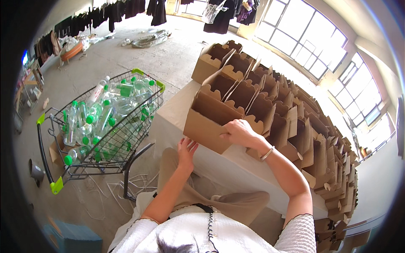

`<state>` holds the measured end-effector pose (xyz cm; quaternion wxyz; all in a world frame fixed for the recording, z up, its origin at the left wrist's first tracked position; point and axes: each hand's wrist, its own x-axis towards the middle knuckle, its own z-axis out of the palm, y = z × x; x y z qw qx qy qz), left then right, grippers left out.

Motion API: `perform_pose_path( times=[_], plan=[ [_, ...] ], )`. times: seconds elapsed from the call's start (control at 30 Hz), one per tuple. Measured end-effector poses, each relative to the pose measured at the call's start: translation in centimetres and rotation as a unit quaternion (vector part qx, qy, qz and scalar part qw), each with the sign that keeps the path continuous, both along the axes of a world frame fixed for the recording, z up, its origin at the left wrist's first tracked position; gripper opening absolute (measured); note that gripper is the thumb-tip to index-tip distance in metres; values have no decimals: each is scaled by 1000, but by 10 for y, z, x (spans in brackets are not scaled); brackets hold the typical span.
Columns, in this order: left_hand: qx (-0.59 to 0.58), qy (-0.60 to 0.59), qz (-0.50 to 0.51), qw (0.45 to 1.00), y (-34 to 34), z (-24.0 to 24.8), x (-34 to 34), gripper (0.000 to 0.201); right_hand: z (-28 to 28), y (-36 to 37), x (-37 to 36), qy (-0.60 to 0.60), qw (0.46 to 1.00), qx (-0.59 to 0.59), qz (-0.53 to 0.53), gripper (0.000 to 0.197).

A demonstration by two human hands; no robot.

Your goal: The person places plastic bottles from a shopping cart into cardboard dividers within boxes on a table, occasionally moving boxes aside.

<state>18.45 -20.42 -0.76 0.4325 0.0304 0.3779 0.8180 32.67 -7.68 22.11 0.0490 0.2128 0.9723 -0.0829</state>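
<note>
An open-topped brown cardboard box point(213, 131) with notched flaps stands at the near left corner of a white-covered table point(173, 120). My right hand point(244, 134) is closed on the right end of its near wall, thumb pressed against the outer face. Just below the box's lower left corner is my left hand point(186, 154), fingers apart and the tips close to the cardboard. Whether those fingertips touch it I cannot tell. Behind and to the right, many similar boxes point(270, 95) stand packed in rows along the table.
To the left stands a black wire shopping cart point(145, 107) with green corners, filled with clear green-capped plastic bottles point(101, 116). White hangers or wires point(101, 187) lie on the floor by its legs. A blue box point(74, 236) sits at the lower left. Dark clothes point(112, 14) hang far back.
</note>
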Motion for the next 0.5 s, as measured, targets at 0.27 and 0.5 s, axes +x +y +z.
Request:
perform_pose_path(
  times=[0.27,0.5],
  plan=[
    [212,-269,-239,909,-31,-3,-63,69,-1,-27,12,-14,974,69,215,14],
    [283,-265,-178,904,-61,-23,-51,66,17,-54,-5,-4,953,140,269,24]
  ],
)
